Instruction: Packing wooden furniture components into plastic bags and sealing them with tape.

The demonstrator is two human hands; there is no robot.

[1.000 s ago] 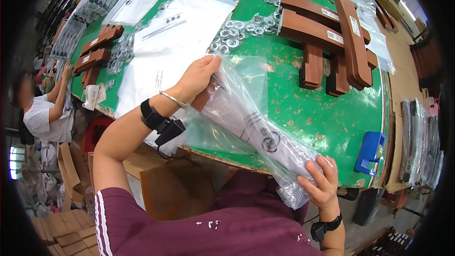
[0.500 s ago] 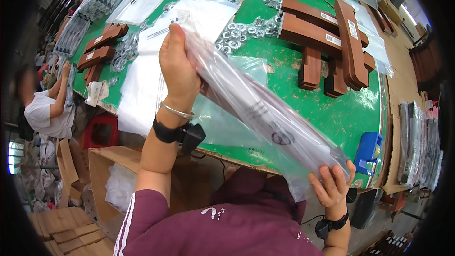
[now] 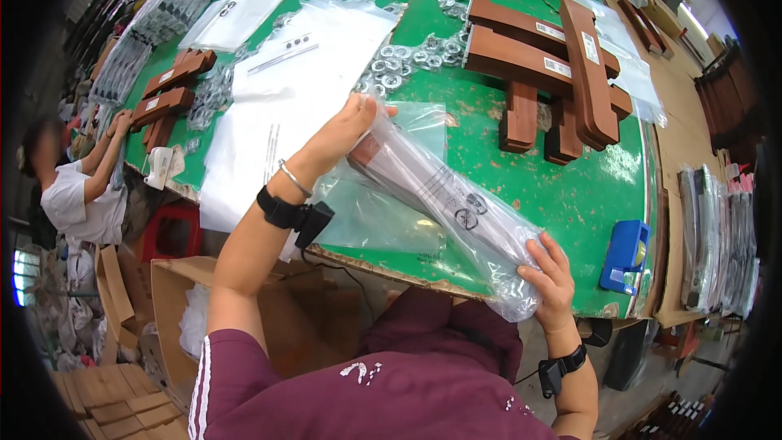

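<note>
A clear bag (image 3: 456,204) holds a long brown piece. The left hand (image 3: 346,132) clamps its far end, the right hand (image 3: 547,275) its near end. It hangs over the table (image 3: 521,187) edge, above a flat bag (image 3: 383,212).

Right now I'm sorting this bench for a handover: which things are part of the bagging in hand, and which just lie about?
In hand:
- clear plastic bag holding a brown wooden piece
- left hand, right hand

Lying about:
- stacked wooden pieces
- metal washers
- blue tape dispenser
- flat empty bags

Your left hand (image 3: 346,132) hid the upper end of the bagged wooden piece (image 3: 440,195), whose plastic blurred the wood inside.
</note>
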